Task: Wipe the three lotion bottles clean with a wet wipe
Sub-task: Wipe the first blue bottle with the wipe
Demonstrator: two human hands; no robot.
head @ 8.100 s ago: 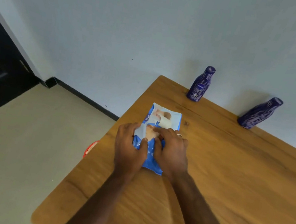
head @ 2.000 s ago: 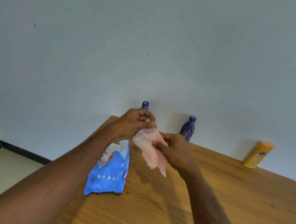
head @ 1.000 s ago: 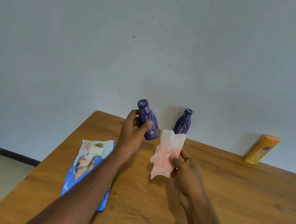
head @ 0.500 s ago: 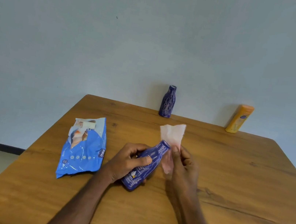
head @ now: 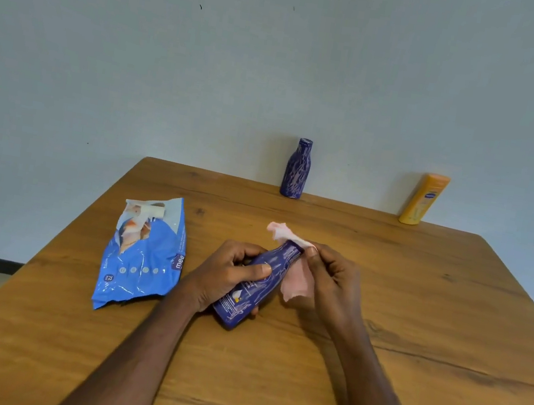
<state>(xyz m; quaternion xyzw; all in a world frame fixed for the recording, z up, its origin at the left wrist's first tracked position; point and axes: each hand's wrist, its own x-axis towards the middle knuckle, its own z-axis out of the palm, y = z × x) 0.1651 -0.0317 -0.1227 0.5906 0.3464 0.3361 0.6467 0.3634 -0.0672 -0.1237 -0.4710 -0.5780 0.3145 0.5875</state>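
- Since half a second ago: pink wet wipe [head: 296, 277] now folded over the cap end of the dark blue bottle [head: 255, 285] rather than standing up behind it.
- Left hand [head: 225, 274]: fingers and thumb curled round the tilted bottle's body, above the wooden table [head: 413, 328].
- Right hand [head: 330, 277]: fingertips pinching the wipe against the neck.
- Left of the hands: blue wipes packet [head: 143, 253], lying flat.
- Far edge, by the wall: second blue bottle [head: 296, 173] and yellow bottle [head: 423, 199], upright, well apart.

Both forearms reach forward; left hand [head: 228, 274] fingers curled in a grip, right hand [head: 333, 281] pinching.
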